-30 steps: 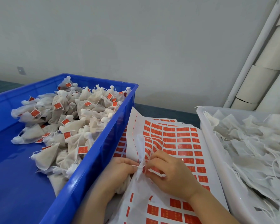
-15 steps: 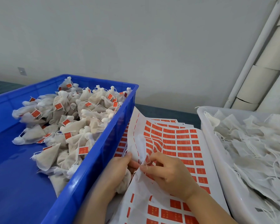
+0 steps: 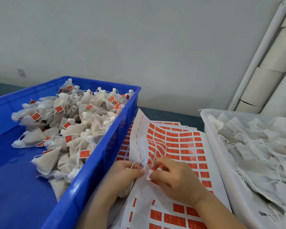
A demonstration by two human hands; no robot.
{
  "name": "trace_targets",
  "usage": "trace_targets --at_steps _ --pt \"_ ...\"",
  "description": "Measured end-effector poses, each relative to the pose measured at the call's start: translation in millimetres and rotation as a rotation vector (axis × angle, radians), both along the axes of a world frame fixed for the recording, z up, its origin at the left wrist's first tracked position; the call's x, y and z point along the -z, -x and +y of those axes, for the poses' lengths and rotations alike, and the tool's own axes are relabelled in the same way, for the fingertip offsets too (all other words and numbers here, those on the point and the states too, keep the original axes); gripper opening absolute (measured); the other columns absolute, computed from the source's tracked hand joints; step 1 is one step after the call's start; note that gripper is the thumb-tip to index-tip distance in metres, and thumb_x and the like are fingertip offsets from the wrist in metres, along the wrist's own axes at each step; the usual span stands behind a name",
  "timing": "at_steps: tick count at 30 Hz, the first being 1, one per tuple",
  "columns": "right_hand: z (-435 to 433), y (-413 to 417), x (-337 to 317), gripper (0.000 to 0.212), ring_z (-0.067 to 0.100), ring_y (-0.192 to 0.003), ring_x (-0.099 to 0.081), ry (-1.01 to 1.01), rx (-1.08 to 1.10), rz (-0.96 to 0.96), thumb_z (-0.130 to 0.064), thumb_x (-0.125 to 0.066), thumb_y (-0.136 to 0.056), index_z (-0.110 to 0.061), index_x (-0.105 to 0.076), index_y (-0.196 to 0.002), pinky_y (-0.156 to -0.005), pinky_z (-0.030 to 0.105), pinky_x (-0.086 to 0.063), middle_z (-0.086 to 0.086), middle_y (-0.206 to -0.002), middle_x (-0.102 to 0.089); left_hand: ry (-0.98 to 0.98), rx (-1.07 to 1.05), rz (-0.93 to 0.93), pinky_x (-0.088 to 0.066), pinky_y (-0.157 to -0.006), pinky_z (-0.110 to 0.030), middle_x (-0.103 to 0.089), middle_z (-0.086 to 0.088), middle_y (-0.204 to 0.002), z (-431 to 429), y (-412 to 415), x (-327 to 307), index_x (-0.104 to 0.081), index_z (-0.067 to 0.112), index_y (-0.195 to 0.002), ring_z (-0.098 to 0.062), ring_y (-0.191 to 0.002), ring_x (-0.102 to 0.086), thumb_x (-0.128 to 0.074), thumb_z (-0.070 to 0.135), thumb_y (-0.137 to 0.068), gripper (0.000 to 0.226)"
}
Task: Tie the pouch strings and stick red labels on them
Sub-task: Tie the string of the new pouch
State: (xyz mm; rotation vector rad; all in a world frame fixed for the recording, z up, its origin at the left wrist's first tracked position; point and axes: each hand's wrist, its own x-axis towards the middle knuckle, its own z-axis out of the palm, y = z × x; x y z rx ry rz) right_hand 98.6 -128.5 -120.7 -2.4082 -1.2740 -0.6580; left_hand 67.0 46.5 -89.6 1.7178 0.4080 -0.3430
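My left hand [image 3: 122, 176] grips a small white pouch [image 3: 128, 190] low in its palm and pinches the pouch's string [image 3: 135, 163] near the gathered top [image 3: 143, 151]. My right hand [image 3: 175, 177] pinches the other part of the string, with a folded label [image 3: 148, 174] between the fingertips of both hands. Both hands hover over a sheet of red labels [image 3: 185, 146] lying between the two bins. Most of the pouch body is hidden by my left hand.
A blue bin [image 3: 96, 164] on the left holds several tied pouches with red labels [image 3: 76, 123]. A white bin [image 3: 221, 162] on the right holds several loose untied pouches [image 3: 258, 149]. A grey wall rises behind, and white pipes [image 3: 261, 52] stand at the far right.
My fingertips have come together at the pouch neck. The string that was stretched between my hands is now bunched, with a folded label pinched where my fingers meet.
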Motion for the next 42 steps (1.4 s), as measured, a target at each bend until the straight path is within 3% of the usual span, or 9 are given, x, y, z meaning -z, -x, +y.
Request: trace_targets --at_steps 11,15,20,26,31,37,42 --pt "-27.4 15.6 -0.7 0.007 0.007 -0.072 -0.066 0.023 0.147 0.185 -0.028 -0.069 -0.071 -0.027 -0.072 -0.078 -0.069 0.002 -0.045 -0.009 -0.096 -0.069 0.029 -0.022 -0.006 -0.052 -0.092 -0.038 -0.07 -0.001 -0.092 4.2 -0.8 -0.7 -0.071 0.016 -0.082 -0.015 -0.091 -0.067 -0.066 0.015 -0.083 0.005" --pt "-39.2 24.5 2.4 0.01 0.008 -0.075 -0.066 -0.067 0.256 0.203 -0.028 -0.069 -0.069 -0.027 -0.07 -0.079 -0.072 0.004 -0.044 -0.01 -0.097 -0.068 0.009 -0.055 -0.023 -0.052 -0.088 -0.033 -0.07 -0.001 -0.088 5.1 -2.9 0.9 -0.07 0.016 -0.077 -0.014 -0.087 -0.066 -0.066 0.015 -0.083 0.007" --pt "-39.3 28.2 3.6 0.008 0.001 -0.072 -0.059 -0.172 0.327 0.218 -0.028 -0.065 -0.074 -0.025 -0.068 -0.081 -0.071 0.003 -0.045 -0.013 -0.095 -0.065 -0.031 -0.058 -0.038 -0.051 -0.071 -0.021 -0.069 0.001 -0.086 5.4 -4.2 4.6 -0.069 0.017 -0.077 -0.012 -0.083 -0.064 -0.067 0.016 -0.083 0.007" --pt "-36.9 25.0 2.4 0.008 0.0 -0.07 -0.058 -0.268 0.377 0.212 -0.028 -0.063 -0.075 -0.025 -0.067 -0.081 -0.07 0.01 -0.051 -0.015 -0.092 -0.064 -0.064 -0.057 -0.04 -0.052 -0.07 -0.023 -0.069 0.001 -0.086 5.0 -7.2 8.5 -0.069 0.018 -0.078 -0.012 -0.082 -0.065 -0.068 0.018 -0.082 0.004" --pt "-26.9 24.6 -7.9 0.01 0.001 -0.077 -0.062 -0.131 0.306 0.068 -0.025 -0.066 -0.073 -0.024 -0.07 -0.082 -0.077 0.005 -0.043 -0.01 -0.089 -0.069 -0.135 -0.053 -0.079 -0.046 -0.058 -0.016 -0.065 0.005 -0.084 1.8 -8.0 11.8 -0.066 0.022 -0.079 -0.009 -0.077 -0.063 -0.068 0.023 -0.083 0.004" --pt "-4.1 33.7 -10.5 0.008 0.002 -0.073 -0.063 0.016 0.113 -0.04 -0.025 -0.068 -0.072 -0.026 -0.073 -0.078 -0.074 0.008 -0.046 -0.011 -0.084 -0.07 -0.143 -0.078 -0.089 -0.054 -0.072 -0.024 -0.066 0.002 -0.085 0.3 -7.0 12.4 -0.066 0.02 -0.082 -0.011 -0.079 -0.064 -0.068 0.023 -0.083 0.003" --pt "0.0 38.7 -15.3 0.015 0.001 -0.075 -0.064 0.119 0.065 -0.075 -0.028 -0.08 -0.064 -0.028 -0.073 -0.077 -0.074 0.012 -0.049 -0.012 -0.085 -0.07 -0.143 -0.081 -0.086 -0.055 -0.08 -0.029 -0.067 0.0 -0.086 -0.3 -6.7 11.7 -0.066 0.018 -0.083 -0.013 -0.081 -0.066 -0.067 0.022 -0.084 0.004"
